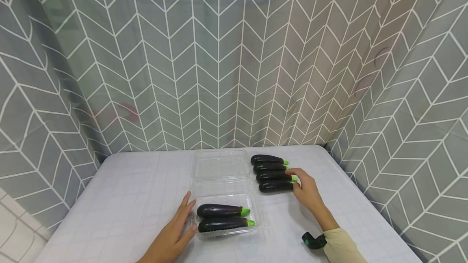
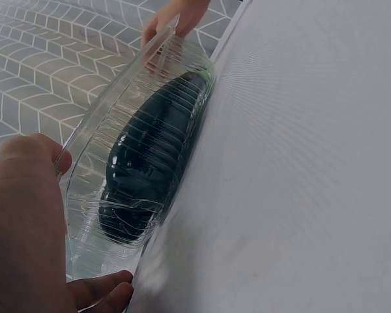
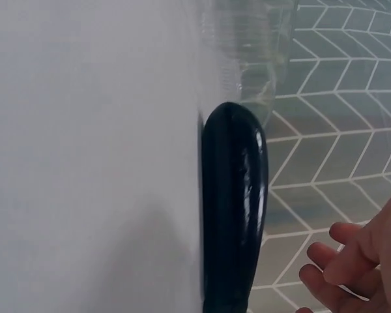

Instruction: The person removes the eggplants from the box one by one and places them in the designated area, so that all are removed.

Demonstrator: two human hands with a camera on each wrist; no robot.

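Two dark eggplants with green stem ends, a rear one [image 1: 219, 210] and a front one [image 1: 223, 224], lie side by side in a clear plastic clamshell box [image 1: 257, 214]. My left hand [image 1: 172, 230] touches the box's left end with its fingers spread; the left wrist view shows a fingertip [image 2: 64, 160] at the rim. To the right of the box, several more eggplants [image 1: 275, 186] lie in a row. My right hand [image 1: 306, 190] reaches over their stem ends. In the right wrist view its fingers are loosely bent, apart from the nearest eggplant [image 3: 233, 202].
The box's lid [image 1: 221, 167] lies folded back toward the table's far edge. A small black curved object [image 1: 312, 240] shows by the right wrist, next to a beige sleeve [image 1: 341, 246]. Grey chevron-patterned curtains [image 1: 219, 72] stand behind and beside the white-covered table [image 1: 139, 190].
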